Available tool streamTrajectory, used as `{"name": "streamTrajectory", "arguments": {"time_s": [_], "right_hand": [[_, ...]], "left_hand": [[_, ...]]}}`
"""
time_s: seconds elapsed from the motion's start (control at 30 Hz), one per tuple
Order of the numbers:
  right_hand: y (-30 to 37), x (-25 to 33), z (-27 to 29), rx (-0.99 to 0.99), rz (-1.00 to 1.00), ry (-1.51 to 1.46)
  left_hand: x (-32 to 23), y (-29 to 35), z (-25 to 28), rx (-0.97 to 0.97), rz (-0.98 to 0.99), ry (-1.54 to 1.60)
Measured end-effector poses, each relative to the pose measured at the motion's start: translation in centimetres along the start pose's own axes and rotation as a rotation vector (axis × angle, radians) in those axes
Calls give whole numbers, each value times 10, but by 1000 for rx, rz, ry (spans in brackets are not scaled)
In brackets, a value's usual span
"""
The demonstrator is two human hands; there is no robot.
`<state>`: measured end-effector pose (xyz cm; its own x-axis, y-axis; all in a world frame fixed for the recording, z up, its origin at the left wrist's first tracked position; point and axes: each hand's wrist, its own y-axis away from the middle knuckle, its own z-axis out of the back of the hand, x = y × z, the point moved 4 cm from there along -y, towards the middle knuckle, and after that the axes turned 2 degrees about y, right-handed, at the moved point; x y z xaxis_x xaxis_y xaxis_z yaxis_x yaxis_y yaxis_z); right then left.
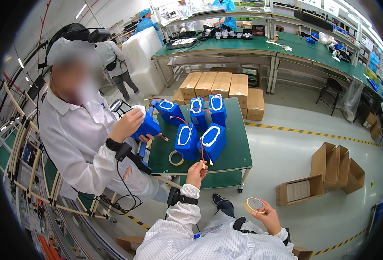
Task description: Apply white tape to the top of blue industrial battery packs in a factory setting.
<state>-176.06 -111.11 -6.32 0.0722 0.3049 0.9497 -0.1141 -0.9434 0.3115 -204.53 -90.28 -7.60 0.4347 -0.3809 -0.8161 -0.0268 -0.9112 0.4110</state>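
Between the fingertips of my left hand point(195, 175) is the end of a red wire point(202, 149) from the nearest blue battery pack point(217, 149). That pack stands on the green cart top point(234, 130) with a white ring of material on its upper face. Off to the right, away from the cart, my right hand point(269, 219) is closed round a roll of tan tape point(253, 205). Beside the nearest pack stands another blue battery pack point(183, 149), and several more are behind them. A second tape roll point(176, 158) lies at the cart's left edge.
At the left, a co-worker point(79, 108) holds a blue battery pack point(149, 125) above the cart. Cardboard boxes point(217, 82) stand behind the cart. Open cartons point(299, 190) sit on the floor at right. Long green workbenches point(243, 44) run along the back.
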Motion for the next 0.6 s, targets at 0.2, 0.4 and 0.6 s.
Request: {"name": "streamTrajectory", "arguments": {"time_s": [0.2,0.4,0.6], "right_hand": [[1,5,-2,11,-7,-6],[0,3,-2,6,-23,-3],[-1,-2,0,14,-7,6]], "left_hand": [[0,1,8,0,14,22],[1,2,14,103,61,57],[0,6,4,204,146,300]]}}
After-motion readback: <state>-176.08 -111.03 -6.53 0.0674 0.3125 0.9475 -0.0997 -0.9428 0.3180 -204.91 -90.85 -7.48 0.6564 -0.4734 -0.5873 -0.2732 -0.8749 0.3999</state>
